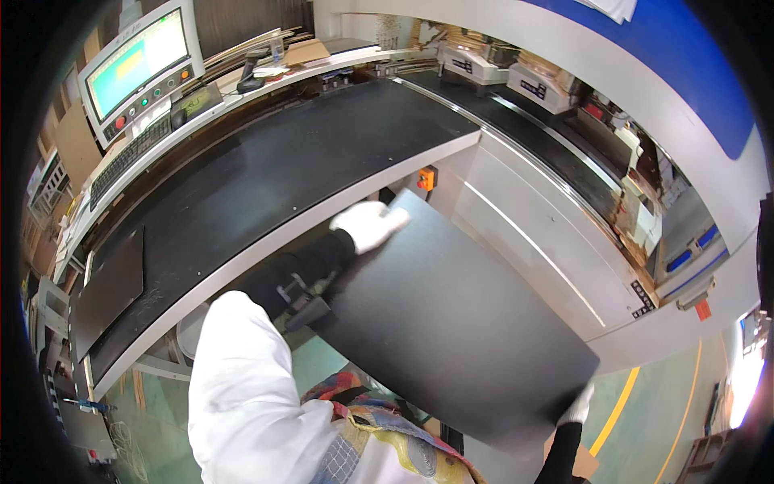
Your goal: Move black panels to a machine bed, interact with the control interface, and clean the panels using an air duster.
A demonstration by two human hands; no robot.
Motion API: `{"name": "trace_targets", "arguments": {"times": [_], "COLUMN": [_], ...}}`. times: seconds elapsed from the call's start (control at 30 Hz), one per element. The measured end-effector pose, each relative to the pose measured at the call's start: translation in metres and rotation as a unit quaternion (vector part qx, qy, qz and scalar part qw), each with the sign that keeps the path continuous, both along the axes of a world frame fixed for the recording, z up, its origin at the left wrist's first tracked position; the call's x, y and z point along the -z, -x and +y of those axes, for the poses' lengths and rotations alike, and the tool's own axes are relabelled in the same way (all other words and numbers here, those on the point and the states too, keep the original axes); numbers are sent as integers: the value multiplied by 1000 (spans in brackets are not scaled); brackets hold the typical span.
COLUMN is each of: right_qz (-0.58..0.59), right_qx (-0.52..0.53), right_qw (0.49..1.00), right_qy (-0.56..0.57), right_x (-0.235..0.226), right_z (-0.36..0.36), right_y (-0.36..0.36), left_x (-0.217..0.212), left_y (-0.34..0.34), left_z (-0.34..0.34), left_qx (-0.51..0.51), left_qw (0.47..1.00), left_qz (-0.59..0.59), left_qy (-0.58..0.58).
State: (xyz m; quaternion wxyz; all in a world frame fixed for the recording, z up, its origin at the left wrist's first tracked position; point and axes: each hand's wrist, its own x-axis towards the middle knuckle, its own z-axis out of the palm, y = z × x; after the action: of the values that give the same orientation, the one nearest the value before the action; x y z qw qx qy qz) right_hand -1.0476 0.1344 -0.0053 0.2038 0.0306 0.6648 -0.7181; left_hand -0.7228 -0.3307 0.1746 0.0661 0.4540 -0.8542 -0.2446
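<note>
A large dark-grey rectangular flat panel (468, 323) is held tilted in the air, beside the front edge of a long black-topped worktop with a pale rim (266, 169). The white-gloved left hand (369, 226) has its fingers closed on the panel's upper left corner (slightly blurred); the white-gloved right hand (576, 407) pinches the lower right corner, its fingers partly hidden.

On the worktop's left end lies a thin dark sheet (113, 286). Behind, a narrow shelf carries a black keyboard (129, 165) and a black handheld device (251, 74), below a pale-framed lit screen (137, 68). A small orange switch box (427, 178) sits under the worktop's right corner, near a big grey machine (532, 218) with a blue upper cover (677, 73). The green floor (645, 411) bears yellow lines (615, 411).
</note>
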Motion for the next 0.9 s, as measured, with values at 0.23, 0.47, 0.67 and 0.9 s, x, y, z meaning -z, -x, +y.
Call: {"name": "trace_targets", "arguments": {"times": [0.23, 0.47, 0.67, 0.9], "right_qz": [168, 224, 278, 445], "right_qx": [-245, -303, -331, -367], "right_qw": [953, 899, 861, 758], "right_qy": [-63, -222, -267, -304], "right_x": [-60, -89, -95, -112], "right_z": [-279, -558, -705, -842], "right_y": [55, 73, 116, 117], "left_x": [13, 61, 42, 81], "left_y": [-97, -160, -176, -176], "left_z": [-167, -289, -282, -182], "left_qx": [-190, -313, -297, -93], "left_qw": [981, 949, 952, 991], "left_qz": [2, -18, 40, -71], "left_qy": [30, 6, 58, 70]}}
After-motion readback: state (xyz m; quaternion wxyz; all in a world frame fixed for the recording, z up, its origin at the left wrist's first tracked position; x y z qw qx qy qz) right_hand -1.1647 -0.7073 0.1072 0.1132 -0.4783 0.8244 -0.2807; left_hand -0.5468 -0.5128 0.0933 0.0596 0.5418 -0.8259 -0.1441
